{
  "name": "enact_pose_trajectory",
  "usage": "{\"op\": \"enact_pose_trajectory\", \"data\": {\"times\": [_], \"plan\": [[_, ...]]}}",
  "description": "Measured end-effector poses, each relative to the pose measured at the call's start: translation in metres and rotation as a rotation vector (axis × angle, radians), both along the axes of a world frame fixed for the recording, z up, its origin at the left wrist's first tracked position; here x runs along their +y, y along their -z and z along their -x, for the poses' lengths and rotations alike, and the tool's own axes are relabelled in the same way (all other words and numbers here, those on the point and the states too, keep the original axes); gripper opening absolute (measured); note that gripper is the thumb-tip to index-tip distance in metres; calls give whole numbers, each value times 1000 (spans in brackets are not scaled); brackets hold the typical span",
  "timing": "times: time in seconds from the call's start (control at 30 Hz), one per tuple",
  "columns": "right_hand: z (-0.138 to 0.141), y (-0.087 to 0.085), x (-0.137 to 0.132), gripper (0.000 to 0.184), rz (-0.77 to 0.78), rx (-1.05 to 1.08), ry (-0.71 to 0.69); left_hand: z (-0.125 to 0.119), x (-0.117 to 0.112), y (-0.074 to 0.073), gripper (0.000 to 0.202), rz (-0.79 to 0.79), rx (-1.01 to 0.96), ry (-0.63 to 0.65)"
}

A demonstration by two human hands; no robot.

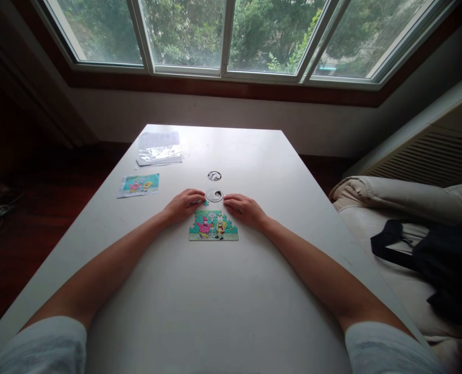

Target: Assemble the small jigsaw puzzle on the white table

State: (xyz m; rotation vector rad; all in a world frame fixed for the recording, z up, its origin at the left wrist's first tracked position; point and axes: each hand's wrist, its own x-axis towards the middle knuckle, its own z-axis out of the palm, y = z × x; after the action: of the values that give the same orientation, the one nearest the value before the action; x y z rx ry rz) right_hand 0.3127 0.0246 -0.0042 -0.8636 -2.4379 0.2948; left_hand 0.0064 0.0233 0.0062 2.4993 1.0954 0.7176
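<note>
White table under a window. Mid-table lies the puzzle, top rows unfinished. L hand is at its top-left corner, fingers curled by a loose piece; can't tell if gripped. R hand is at top-right, flat, slack, holding nothing. Round dish sits just beyond the puzzle, btwn the fingertips. Ref pic lies well left.

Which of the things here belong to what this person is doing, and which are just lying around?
In use: left hand and right hand, both at the top edge of the part-built jigsaw puzzle; round clear dish between their fingertips; matching picture card, likely the guide.
Lying about: second round dish farther back; plastic sleeve with papers; black bag on the couch.
</note>
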Motion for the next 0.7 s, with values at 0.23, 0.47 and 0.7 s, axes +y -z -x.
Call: {"op": "enact_pose_trajectory", "data": {"times": [0.23, 0.47, 0.7], "plan": [[0, -4, -1, 22, 15, 44, -3, -4, -8, -4, 35, 114, -120, 52], [13, -9, -3, 19, -38, 41, -17, -2, -6, -5, 37, 106, -245, -36], [21, -14, -5, 19, 9, 25, -82, 2, -4, -1, 27, -9, -91, -132]]}}
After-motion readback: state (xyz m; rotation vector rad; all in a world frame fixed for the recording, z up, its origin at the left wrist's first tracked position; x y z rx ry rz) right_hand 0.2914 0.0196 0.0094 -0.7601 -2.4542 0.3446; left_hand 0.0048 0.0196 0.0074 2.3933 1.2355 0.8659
